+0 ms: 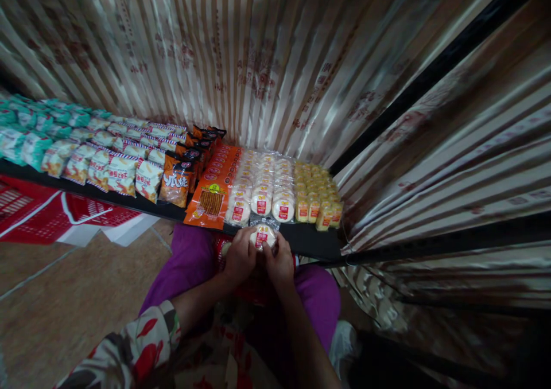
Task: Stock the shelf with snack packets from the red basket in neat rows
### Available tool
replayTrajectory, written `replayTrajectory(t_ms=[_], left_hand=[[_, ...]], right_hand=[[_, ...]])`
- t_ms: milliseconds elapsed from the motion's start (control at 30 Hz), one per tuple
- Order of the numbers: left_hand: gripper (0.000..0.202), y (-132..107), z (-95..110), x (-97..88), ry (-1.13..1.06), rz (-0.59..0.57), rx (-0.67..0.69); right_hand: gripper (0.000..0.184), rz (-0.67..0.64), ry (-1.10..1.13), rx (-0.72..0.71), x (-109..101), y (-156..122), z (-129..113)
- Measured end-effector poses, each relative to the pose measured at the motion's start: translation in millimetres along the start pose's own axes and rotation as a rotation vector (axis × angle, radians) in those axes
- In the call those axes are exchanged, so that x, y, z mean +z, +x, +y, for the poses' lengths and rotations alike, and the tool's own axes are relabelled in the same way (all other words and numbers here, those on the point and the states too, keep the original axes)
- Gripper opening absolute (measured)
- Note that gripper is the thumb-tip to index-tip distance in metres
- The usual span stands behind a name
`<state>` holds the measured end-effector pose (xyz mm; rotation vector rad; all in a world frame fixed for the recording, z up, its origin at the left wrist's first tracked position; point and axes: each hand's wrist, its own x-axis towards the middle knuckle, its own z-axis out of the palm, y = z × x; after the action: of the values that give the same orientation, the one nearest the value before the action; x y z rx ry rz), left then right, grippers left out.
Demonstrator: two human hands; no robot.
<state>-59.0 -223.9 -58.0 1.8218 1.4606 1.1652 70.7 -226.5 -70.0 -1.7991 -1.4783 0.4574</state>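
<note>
Between my two hands is a round white snack in a clear wrapper with a red label (pixel 262 237), held at the shelf's front edge. My left hand (pixel 240 257) grips its left side, and my right hand (pixel 279 261) has its right side, thumb near the label. Just beyond lie rows of the same round white packs (pixel 261 201) under clear film. To their right stand small yellow packs (pixel 314 208) in rows. On the left, a flat orange packet (pixel 210 199) with brown sticks pictured on it leans by the white rows.
Further left along the black shelf (pixel 301 240) are brown-orange bags (pixel 174 182), white snack bags (pixel 121 174) and teal bags (pixel 37 148). A red plastic basket (pixel 30 205) sits below at left. Striped curtain (pixel 267 79) hangs behind; a black post (pixel 400 108) slants at right.
</note>
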Motion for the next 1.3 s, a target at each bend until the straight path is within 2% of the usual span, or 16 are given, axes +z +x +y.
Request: replayTrajectory(t_ms=[233, 567, 900, 1300], left_hand=[[0.041, 7, -4, 4.6, 0.142, 0.009, 0.105], [0.051, 17, 1, 7.2, 0.270, -0.042, 0.133], [0.053, 29, -13, 8.2, 0.358, 0.011, 0.262], [0.054, 30, -25, 7.5, 0.370, -0.047, 0.258]], right_hand=[[0.059, -0.015, -0.044, 0.009, 1, 14, 2], [0.054, 0.025, -0.044, 0.025, 6, 31, 2], [0.055, 0.072, -0.047, 0.004, 16, 39, -4], [0.056, 0.106, -0.042, -0.011, 27, 47, -4]])
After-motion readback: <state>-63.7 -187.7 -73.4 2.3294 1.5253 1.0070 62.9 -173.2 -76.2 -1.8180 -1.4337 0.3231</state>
